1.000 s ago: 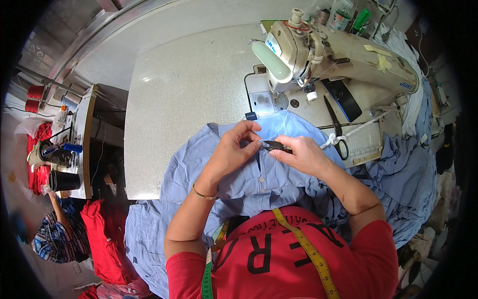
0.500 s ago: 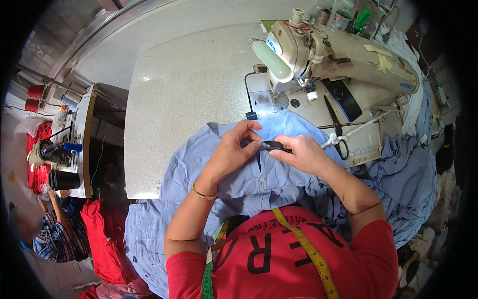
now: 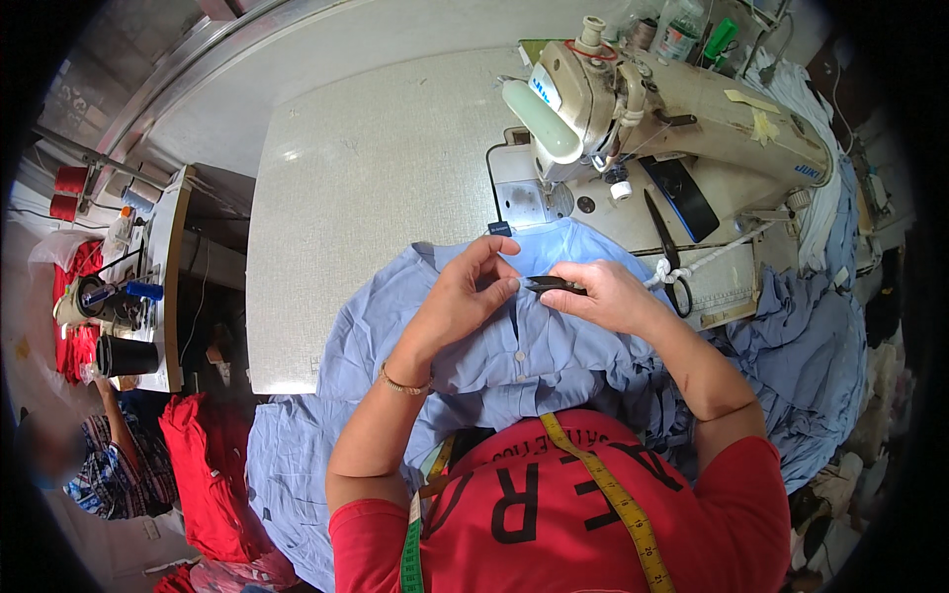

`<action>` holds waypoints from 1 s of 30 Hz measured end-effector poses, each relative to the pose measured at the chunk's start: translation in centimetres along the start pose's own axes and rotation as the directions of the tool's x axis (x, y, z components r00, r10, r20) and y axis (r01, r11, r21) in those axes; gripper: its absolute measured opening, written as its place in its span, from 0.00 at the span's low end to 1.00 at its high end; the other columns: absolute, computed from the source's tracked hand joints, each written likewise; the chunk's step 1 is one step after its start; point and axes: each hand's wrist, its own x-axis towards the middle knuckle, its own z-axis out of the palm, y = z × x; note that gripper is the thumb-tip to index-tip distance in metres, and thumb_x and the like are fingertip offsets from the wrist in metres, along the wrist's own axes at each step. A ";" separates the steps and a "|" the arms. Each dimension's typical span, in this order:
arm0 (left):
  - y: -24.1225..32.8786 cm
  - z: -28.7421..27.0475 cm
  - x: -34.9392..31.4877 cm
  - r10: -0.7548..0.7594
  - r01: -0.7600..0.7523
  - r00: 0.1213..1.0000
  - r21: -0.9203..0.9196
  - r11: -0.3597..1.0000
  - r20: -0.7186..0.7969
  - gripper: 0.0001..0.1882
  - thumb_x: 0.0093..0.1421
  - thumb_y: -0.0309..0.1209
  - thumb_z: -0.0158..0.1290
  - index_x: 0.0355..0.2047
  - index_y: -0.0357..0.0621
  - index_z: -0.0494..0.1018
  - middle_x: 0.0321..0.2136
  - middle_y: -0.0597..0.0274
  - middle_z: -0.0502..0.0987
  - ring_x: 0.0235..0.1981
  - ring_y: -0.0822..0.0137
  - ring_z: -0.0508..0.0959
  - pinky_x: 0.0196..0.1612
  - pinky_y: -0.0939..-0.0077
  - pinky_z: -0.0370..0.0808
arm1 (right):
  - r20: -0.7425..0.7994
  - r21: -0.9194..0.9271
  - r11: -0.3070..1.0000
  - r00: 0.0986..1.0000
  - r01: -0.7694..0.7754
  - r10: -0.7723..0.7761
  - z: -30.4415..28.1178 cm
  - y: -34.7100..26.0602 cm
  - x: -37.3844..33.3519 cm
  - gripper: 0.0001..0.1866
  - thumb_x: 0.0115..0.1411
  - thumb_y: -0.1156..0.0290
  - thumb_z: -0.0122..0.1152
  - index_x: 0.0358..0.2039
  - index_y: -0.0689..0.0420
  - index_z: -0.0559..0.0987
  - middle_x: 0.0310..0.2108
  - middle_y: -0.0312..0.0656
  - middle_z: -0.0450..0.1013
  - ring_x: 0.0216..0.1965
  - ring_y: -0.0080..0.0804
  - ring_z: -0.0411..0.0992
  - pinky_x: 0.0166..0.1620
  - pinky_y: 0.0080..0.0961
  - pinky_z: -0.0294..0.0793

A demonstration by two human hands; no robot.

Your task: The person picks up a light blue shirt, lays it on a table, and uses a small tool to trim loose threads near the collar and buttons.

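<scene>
A light blue buttoned shirt (image 3: 578,331) lies over the table's front edge and my lap, its placket with small buttons running toward me. My left hand (image 3: 470,295) pinches the shirt near the top of the placket between thumb and forefinger. My right hand (image 3: 611,295) is closed around small black thread snips (image 3: 556,285). The tip of the snips points left, close to my left fingertips. Whether the blades touch the cloth is too small to tell.
A sewing machine (image 3: 692,119) stands beyond my hands to the right. Large black scissors (image 3: 664,232) and a dark phone (image 3: 682,198) lie beside it. More blue cloth (image 3: 801,346) is heaped at right. Far left, another person (image 3: 114,460) sits near a second machine (image 3: 94,301).
My right hand has shifted slightly right with the snips, whose tip stands a little farther from my left fingertips. My left hand stays nearly in place.
</scene>
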 end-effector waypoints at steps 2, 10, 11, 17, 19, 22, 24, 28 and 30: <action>0.1 0.0 -0.1 -0.015 0.015 1.000 0.003 1.000 0.013 0.18 0.58 0.20 0.54 0.49 0.39 0.65 0.29 0.70 0.72 0.33 0.80 0.70 0.39 0.86 0.67 | 0.015 -0.002 1.000 1.000 0.001 -0.001 -0.2 -0.1 0.0 0.16 0.57 0.53 0.56 0.30 0.55 0.76 0.20 0.49 0.71 0.25 0.50 0.71 0.28 0.40 0.66; 0.3 0.1 -0.1 -0.016 0.016 1.000 0.008 1.000 0.014 0.19 0.58 0.19 0.53 0.49 0.40 0.64 0.28 0.71 0.70 0.31 0.81 0.69 0.36 0.88 0.66 | 0.028 -0.054 0.998 0.999 0.019 -0.018 -0.4 -0.1 0.1 0.17 0.57 0.53 0.55 0.31 0.55 0.76 0.20 0.50 0.71 0.25 0.51 0.71 0.28 0.41 0.66; 0.4 0.1 -0.1 -0.016 0.016 1.000 0.009 1.000 0.015 0.19 0.58 0.19 0.53 0.49 0.40 0.64 0.28 0.72 0.70 0.31 0.82 0.69 0.36 0.88 0.66 | 0.023 -0.059 0.998 0.999 0.025 -0.024 -0.4 -0.1 0.1 0.17 0.57 0.53 0.55 0.31 0.55 0.76 0.20 0.50 0.71 0.26 0.51 0.71 0.28 0.42 0.66; 0.4 0.2 -0.1 -0.017 0.017 1.000 0.011 1.000 0.010 0.19 0.58 0.19 0.53 0.49 0.40 0.64 0.27 0.73 0.69 0.30 0.82 0.68 0.34 0.88 0.65 | -0.003 -0.109 0.992 0.998 0.064 -0.064 -0.1 0.3 0.1 0.16 0.57 0.53 0.55 0.31 0.54 0.76 0.19 0.50 0.71 0.26 0.51 0.71 0.29 0.43 0.66; 0.3 0.2 -0.1 -0.034 0.034 0.999 -0.004 0.999 0.010 0.19 0.58 0.19 0.53 0.49 0.40 0.64 0.27 0.73 0.69 0.30 0.82 0.67 0.34 0.89 0.65 | -0.001 -0.117 0.990 0.997 0.078 -0.079 -0.1 0.0 0.1 0.16 0.57 0.53 0.55 0.31 0.54 0.76 0.19 0.50 0.71 0.26 0.51 0.71 0.29 0.44 0.66; 0.3 0.1 -0.1 -0.039 0.039 0.999 -0.007 0.999 0.013 0.19 0.58 0.19 0.53 0.49 0.40 0.64 0.27 0.73 0.69 0.30 0.82 0.67 0.34 0.89 0.65 | 0.007 -0.127 0.989 0.997 0.079 -0.079 -0.1 0.1 0.1 0.16 0.57 0.53 0.55 0.31 0.54 0.76 0.20 0.49 0.71 0.26 0.51 0.71 0.29 0.43 0.66; 0.3 0.1 0.0 -0.034 0.034 0.999 -0.004 0.999 0.016 0.19 0.58 0.19 0.53 0.49 0.40 0.64 0.27 0.73 0.69 0.30 0.82 0.67 0.34 0.89 0.65 | 0.022 -0.075 0.996 0.998 0.058 -0.056 -0.2 0.1 0.1 0.16 0.57 0.52 0.55 0.31 0.54 0.76 0.20 0.49 0.71 0.26 0.51 0.71 0.29 0.42 0.66; 0.4 0.1 0.0 -0.029 0.029 0.999 0.003 1.000 0.025 0.19 0.58 0.20 0.53 0.49 0.41 0.64 0.27 0.73 0.69 0.30 0.82 0.67 0.35 0.88 0.65 | 0.051 -0.022 0.999 0.998 0.030 -0.029 -0.3 0.3 0.3 0.16 0.57 0.52 0.56 0.30 0.54 0.76 0.20 0.49 0.72 0.26 0.50 0.71 0.29 0.41 0.67; 0.4 0.1 -0.1 -0.033 0.033 0.999 0.004 0.999 0.029 0.19 0.58 0.20 0.53 0.49 0.41 0.64 0.27 0.73 0.69 0.30 0.82 0.68 0.35 0.88 0.65 | 0.050 -0.006 0.999 0.998 0.038 -0.038 -0.2 0.6 0.4 0.17 0.57 0.53 0.55 0.30 0.54 0.76 0.21 0.49 0.71 0.26 0.50 0.71 0.29 0.41 0.67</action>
